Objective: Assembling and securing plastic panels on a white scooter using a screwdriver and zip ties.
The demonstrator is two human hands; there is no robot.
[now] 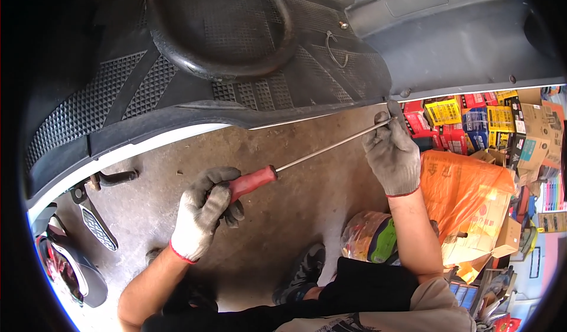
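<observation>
A long screwdriver (255, 181) with a red handle and a thin metal shaft slants up to the right. My left hand (204, 211), in a dirty white knit glove with a red cuff, is closed around the handle. My right hand (392, 158), gloved likewise, pinches the shaft near its tip between thumb and fingers. Whether a small part sits at the tip, I cannot make out. Just beyond that hand runs the edge of a black textured rubber mat (236, 98) on a vehicle's floor. A thin looped strip (338, 51), perhaps a cable tie, lies on the mat.
A thick black curved tube (224, 69) stands over the mat. Below left is a pedal (99, 228). At right are stacked colourful boxes (452, 122), an orange bag (463, 181), cardboard (481, 237) and a clear plastic container (369, 237). My shoe (304, 273) rests on the concrete floor.
</observation>
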